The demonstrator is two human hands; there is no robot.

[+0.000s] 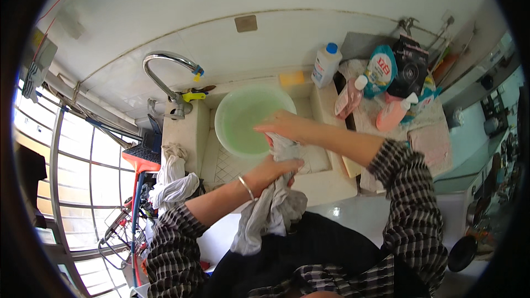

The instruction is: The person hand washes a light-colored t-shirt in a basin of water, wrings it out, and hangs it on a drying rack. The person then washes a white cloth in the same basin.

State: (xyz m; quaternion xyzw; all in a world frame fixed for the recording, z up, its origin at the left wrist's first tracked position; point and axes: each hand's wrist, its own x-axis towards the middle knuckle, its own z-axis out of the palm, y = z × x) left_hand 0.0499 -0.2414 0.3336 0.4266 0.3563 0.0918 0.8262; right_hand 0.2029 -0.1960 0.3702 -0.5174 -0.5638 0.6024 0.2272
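Observation:
A wet, light grey cloth (275,209) is bunched between my hands at the sink's front edge. My left hand (269,174), with a silver bangle at the wrist, grips its middle. Above it, my right hand (285,126) clasps the upper end, over the near right part of a pale green plastic basin (232,149). The cloth's lower end hangs against my dark clothing. Greenish water (248,120) fills the basin, which stands in a tiled sink (323,157). Some of my fingers are hidden behind the cloth.
A chrome faucet (159,74) rises at the sink's left, beside a yellow-green handled brush (193,96). White cloths (174,186) lie on the left ledge. A blue-capped bottle (326,66), a pink bottle (350,99), a pink pump bottle (393,114) and detergent bags (381,70) crowd the right counter.

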